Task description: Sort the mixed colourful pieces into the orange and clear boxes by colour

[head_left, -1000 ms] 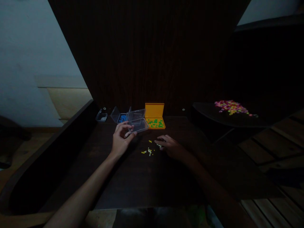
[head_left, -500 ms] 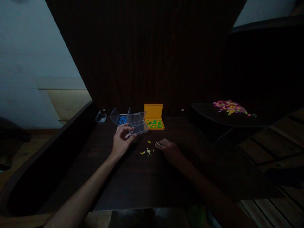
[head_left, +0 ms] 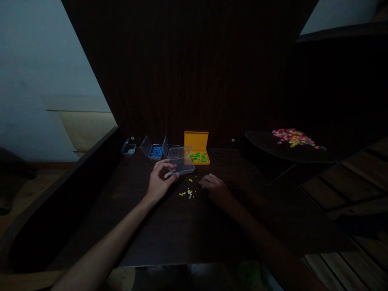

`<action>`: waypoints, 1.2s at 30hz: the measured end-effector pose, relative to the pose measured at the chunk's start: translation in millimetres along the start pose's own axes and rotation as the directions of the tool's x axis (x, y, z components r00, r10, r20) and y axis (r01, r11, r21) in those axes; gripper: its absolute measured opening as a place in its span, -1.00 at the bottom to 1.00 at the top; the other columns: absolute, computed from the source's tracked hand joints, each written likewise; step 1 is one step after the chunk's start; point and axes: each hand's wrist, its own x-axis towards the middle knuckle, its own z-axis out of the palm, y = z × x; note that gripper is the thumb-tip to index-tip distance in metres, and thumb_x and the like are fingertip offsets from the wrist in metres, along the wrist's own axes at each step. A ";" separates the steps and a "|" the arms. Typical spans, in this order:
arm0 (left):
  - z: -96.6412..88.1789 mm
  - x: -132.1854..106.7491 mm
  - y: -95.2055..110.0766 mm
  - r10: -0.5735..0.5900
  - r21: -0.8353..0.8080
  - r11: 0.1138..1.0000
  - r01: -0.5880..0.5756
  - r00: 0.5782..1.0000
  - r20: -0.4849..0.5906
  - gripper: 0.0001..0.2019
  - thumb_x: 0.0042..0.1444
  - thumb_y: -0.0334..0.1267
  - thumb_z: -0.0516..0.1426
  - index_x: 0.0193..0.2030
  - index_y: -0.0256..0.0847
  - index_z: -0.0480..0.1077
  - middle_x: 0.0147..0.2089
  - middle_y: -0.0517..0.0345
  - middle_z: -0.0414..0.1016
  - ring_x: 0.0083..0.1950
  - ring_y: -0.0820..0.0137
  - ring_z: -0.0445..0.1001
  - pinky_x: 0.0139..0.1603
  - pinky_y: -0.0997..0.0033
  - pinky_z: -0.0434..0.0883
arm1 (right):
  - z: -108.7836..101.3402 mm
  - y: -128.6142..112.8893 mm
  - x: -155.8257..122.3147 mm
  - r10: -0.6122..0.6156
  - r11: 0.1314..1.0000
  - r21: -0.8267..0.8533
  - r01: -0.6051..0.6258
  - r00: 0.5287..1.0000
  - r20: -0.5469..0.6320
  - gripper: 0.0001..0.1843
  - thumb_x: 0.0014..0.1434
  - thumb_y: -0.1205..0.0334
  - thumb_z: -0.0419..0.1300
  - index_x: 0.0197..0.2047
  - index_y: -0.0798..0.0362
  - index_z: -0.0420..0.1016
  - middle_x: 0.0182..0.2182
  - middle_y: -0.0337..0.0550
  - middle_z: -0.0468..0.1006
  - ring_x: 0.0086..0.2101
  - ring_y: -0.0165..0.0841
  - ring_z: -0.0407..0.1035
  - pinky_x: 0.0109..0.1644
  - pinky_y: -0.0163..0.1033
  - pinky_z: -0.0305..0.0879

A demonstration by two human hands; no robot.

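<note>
My left hand [head_left: 160, 177] grips the near left side of a clear plastic box [head_left: 182, 166], whose lid is raised. The box is tilted a little above the table, in front of an open yellow box [head_left: 196, 141] with green pieces [head_left: 198, 157] in it. To the right, my right hand [head_left: 214, 186] is low over the table with its fingers closed together; whatever they hold is hidden. Between my hands lie several small yellow and whitish pieces [head_left: 190, 193], with a few yellow ones [head_left: 190, 180] a little farther back.
An open clear box of blue pieces [head_left: 157, 152] stands at the back left, and a small clear box [head_left: 129, 149] sits beyond it near the dark side panel [head_left: 60, 194]. A heap of pink, red and yellow pieces [head_left: 294, 137] lies on a dark shelf at right.
My left hand has moved slightly right with the clear box. The whitish pieces seen at my right fingertips no longer show there; one pale piece now lies just left of them.
</note>
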 end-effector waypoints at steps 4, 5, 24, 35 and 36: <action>-0.7 -0.3 -1.0 -0.014 -0.017 1.000 0.014 1.000 0.004 -0.66 -0.16 -0.14 0.38 -0.29 -0.24 0.43 0.17 -0.04 0.29 -0.03 0.26 0.55 0.10 0.03 0.49 | 3.3 7.3 3.3 -0.025 0.997 0.076 0.029 0.999 -0.041 -0.79 0.23 0.49 0.13 -0.23 0.05 0.54 -0.27 -0.06 0.53 -0.25 -0.26 0.35 -0.20 -0.18 0.30; -0.9 -0.3 -1.3 -0.016 -0.026 1.000 0.016 1.000 0.005 -0.65 -0.16 -0.14 0.38 -0.28 -0.24 0.42 0.17 -0.05 0.29 -0.03 0.26 0.55 0.10 0.03 0.49 | 3.7 9.0 4.1 -0.031 0.995 0.088 0.036 0.998 -0.050 -0.81 0.23 0.48 0.14 -0.25 0.04 0.53 -0.28 -0.06 0.52 -0.26 -0.26 0.35 -0.20 -0.18 0.30; -3.2 0.7 -3.9 -0.045 0.000 0.999 0.045 0.999 0.019 -0.63 -0.16 -0.12 0.39 -0.26 -0.25 0.44 0.20 -0.07 0.30 0.00 0.22 0.56 0.09 0.04 0.49 | 6.7 19.9 4.1 0.026 0.971 0.239 0.000 0.994 -0.105 -0.82 0.23 0.43 0.10 -0.32 0.03 0.49 -0.34 -0.15 0.50 -0.28 -0.33 0.39 -0.14 -0.22 0.29; -2.1 1.7 -9.2 -0.066 -0.046 0.997 0.066 0.998 -0.001 -0.63 -0.19 -0.14 0.40 -0.29 -0.26 0.43 0.17 -0.06 0.30 -0.03 0.25 0.57 0.10 0.04 0.48 | 4.0 19.8 6.1 0.044 0.966 0.259 -0.012 0.992 -0.117 -0.80 0.21 0.45 0.08 -0.34 0.03 0.48 -0.35 -0.15 0.48 -0.29 -0.33 0.37 -0.17 -0.23 0.28; -2.0 1.8 -9.6 -0.069 -0.044 0.997 0.069 0.998 -0.001 -0.64 -0.19 -0.14 0.39 -0.30 -0.27 0.43 0.17 -0.07 0.30 -0.04 0.25 0.56 0.10 0.05 0.49 | 3.5 20.3 6.5 0.050 0.965 0.263 -0.018 0.992 -0.118 -0.80 0.21 0.45 0.08 -0.34 0.03 0.48 -0.35 -0.15 0.49 -0.29 -0.33 0.37 -0.17 -0.23 0.28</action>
